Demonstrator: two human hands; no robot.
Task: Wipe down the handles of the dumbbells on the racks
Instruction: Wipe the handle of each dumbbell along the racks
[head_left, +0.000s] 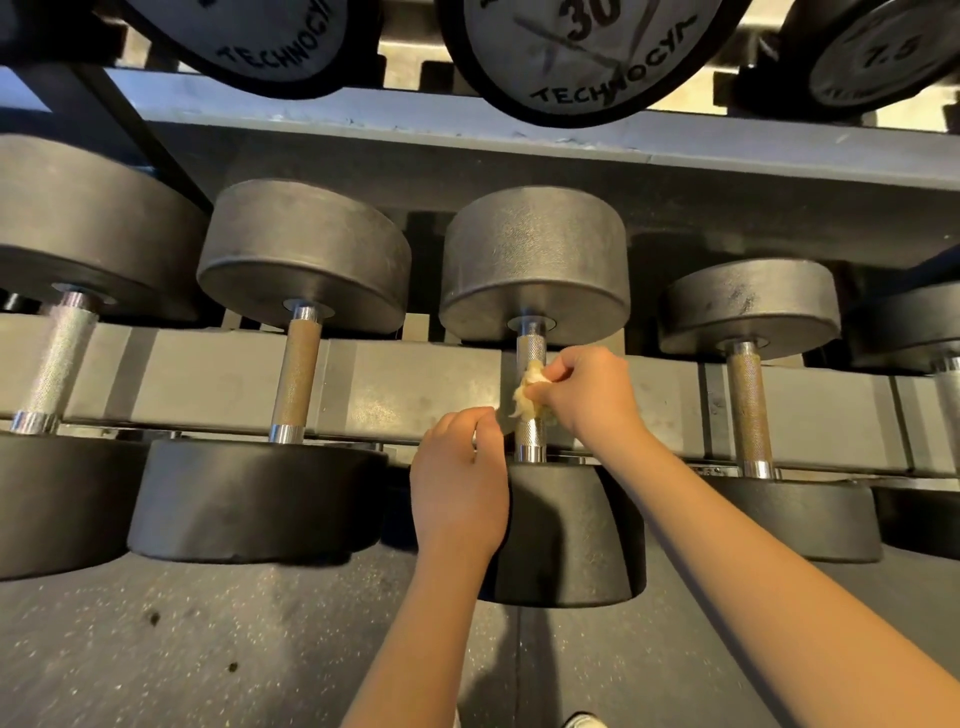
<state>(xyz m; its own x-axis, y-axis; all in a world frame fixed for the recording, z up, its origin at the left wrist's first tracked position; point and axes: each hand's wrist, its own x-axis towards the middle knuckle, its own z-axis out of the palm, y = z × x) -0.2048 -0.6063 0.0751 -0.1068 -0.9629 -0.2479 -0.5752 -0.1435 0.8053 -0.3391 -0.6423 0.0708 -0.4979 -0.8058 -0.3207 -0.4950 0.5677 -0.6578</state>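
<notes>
The head camera looks down on a row of black, round-headed dumbbells lying across the lower tier of a grey steel rack (415, 384), handles running toward the viewer. On the middle dumbbell (535, 260), a knurled silver handle (531, 343) spans the gap between the far head and the near head. The right hand (587, 395) reaches in from the right, thumb and fingers curled, pinching a crumpled yellowish rag (527, 392) against the middle of that handle. The left hand (460, 478) sits just left of the handle's lower end, over the near head, with its fingers curled into a loose fist. Its fingertips turn away from the camera, so I cannot tell whether it touches the handle or holds anything. The next dumbbell to the left has a left rusty handle (296, 374), brown along its grip, and the one to the right has a right rusty handle (748, 405). Further left is a bright silver handle (57, 358). On the tier above sits a dumbbell head marked "30" (587, 52). A speckled dark floor (208, 649) lies below.
</notes>
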